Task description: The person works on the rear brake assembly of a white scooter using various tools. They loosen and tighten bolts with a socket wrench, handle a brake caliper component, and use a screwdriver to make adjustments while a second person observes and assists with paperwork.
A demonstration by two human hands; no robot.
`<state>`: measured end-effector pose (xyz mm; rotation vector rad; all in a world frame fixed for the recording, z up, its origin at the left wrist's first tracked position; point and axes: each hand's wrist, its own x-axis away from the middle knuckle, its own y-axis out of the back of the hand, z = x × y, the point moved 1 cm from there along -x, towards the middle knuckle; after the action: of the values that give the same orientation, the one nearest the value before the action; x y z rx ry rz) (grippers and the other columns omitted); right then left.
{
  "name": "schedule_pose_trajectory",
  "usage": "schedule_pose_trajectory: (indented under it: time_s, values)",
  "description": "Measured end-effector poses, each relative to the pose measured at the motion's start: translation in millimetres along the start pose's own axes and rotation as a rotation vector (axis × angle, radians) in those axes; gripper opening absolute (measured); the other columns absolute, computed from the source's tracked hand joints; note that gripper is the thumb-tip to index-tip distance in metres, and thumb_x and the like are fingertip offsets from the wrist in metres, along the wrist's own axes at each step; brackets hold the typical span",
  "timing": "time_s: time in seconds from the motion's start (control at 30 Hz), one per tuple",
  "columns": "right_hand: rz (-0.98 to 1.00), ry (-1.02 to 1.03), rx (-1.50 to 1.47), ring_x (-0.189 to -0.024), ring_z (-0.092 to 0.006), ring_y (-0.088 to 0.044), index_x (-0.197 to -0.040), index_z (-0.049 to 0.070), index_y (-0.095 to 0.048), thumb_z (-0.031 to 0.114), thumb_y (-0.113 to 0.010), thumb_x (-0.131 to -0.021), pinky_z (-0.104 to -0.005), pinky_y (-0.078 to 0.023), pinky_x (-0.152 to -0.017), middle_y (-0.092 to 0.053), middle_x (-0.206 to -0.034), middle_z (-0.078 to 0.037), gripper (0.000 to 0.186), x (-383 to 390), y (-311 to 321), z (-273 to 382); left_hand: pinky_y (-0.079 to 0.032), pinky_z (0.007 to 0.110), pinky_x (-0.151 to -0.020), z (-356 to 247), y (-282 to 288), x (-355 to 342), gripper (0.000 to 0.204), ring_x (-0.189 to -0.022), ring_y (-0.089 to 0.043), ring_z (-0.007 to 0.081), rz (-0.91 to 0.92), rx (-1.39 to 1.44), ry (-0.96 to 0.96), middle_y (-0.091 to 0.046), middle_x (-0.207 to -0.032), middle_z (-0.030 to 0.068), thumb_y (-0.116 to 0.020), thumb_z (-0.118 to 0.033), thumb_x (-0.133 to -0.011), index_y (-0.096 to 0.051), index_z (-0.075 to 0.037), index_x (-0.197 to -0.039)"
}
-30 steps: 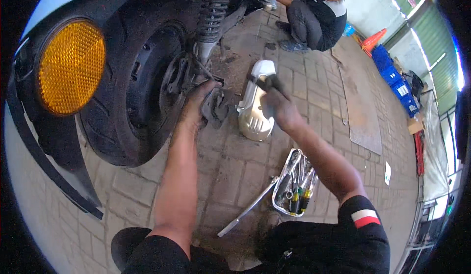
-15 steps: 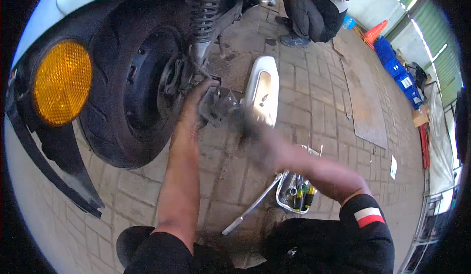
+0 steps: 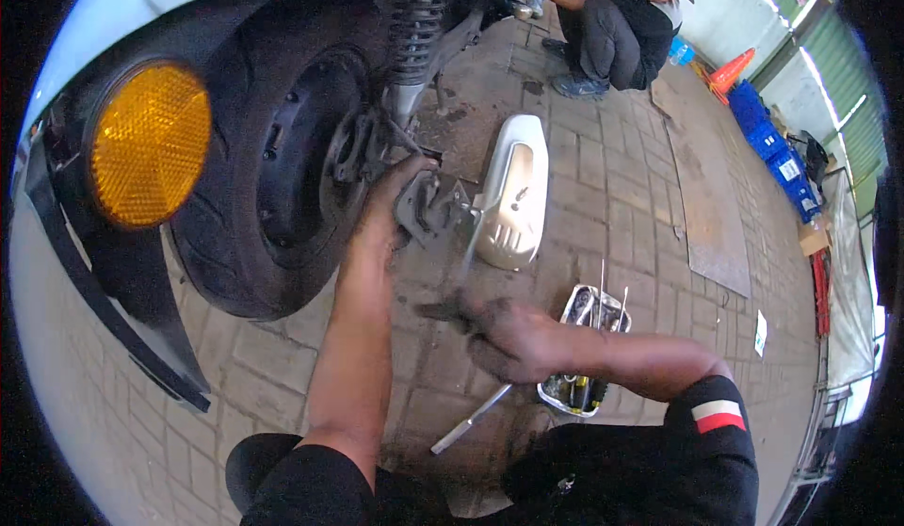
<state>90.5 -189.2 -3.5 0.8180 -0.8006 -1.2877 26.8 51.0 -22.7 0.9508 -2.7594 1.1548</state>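
Your right hand [image 3: 513, 333] has swung from over the silver cover [image 3: 518, 182] down to lower centre, so it's off the parts now; its forearm crosses the tool tray [image 3: 565, 410] and it partly hides the long-handled wrench [image 3: 468, 422]. Too blurred to call its grip: a dark shape juts left, tool or finger unclear. Your left hand [image 3: 394, 190] hasn't left centre frame, fingers closed round a dark metal bracket [image 3: 424, 208], maybe a brake caliper, right of the rear wheel [image 3: 306, 178] and below the shock absorber [image 3: 412, 41]. Reads like the left is steadying, the right mid-stroke.
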Motion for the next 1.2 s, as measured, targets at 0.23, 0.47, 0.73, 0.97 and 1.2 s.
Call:
schedule_pose_trajectory:
  time_s: [0.23,0.47,0.73,0.97,1.2]
  values:
    - [-0.452,-0.486,-0.495,-0.099,-0.0293,-0.056,-0.119,0.004,-0.054,0.024,-0.052,-0.088,-0.0416,-0.045,-0.088,-0.055,-0.114,-0.02,0.036,-37,91,-51,-0.05,0.03,-0.065,1,-12,-2,0.027,-0.071,-0.059,0.0154,0.021,-0.029,0.046,-0.061,-0.083,0.005,-0.067,-0.028,-0.076,-0.061,-0.006,-0.091]
    - [-0.295,0.195,0.132,-0.102,-0.03,-0.053,-0.131,0.005,-0.044,0.013,-0.048,-0.087,-0.0427,-0.042,-0.09,-0.057,-0.108,-0.018,0.045,-21,28,-16,-0.05,0.029,-0.068,1,-4,-1,0.03,-0.076,-0.06,0.0154,0.007,-0.035,0.02,-0.063,-0.087,0.0047,-0.068,-0.029,-0.075,-0.062,-0.007,-0.095]
    - [-0.298,-0.247,-0.627,-0.075,-0.0172,-0.052,-0.116,-0.002,-0.046,0.004,-0.039,-0.085,-0.032,-0.044,-0.069,-0.054,-0.088,-0.011,0.032,-28,66,-5,-0.051,0.029,-0.07,-2,-12,4,0.032,-0.078,-0.062,0.0166,0.046,0.017,0.024,-0.064,-0.087,0.0056,-0.068,-0.032,-0.077,-0.063,-0.007,-0.095]
    - [-0.471,-0.162,-0.567,-0.071,-0.0151,-0.05,-0.115,-0.001,-0.048,-0.002,-0.035,-0.082,-0.0293,-0.045,-0.067,-0.056,-0.08,-0.009,0.036,-36,64,-8,-0.051,0.03,-0.071,0,-15,6,0.03,-0.076,-0.062,0.0176,0.036,-0.01,0.044,-0.064,-0.086,0.0067,-0.063,-0.032,-0.08,-0.062,-0.006,-0.095]
    - [-0.703,-0.344,-0.573,-0.074,-0.024,-0.06,-0.105,0.001,-0.048,0.016,-0.053,-0.088,-0.0366,-0.049,-0.066,-0.059,-0.087,-0.015,0.023,-60,59,-15,-0.051,0.031,-0.067,5,-7,-2,0.032,-0.073,-0.062,0.0173,-0.022,-0.035,-0.033,-0.063,-0.085,0.0062,-0.063,-0.031,-0.08,-0.061,-0.005,-0.097]
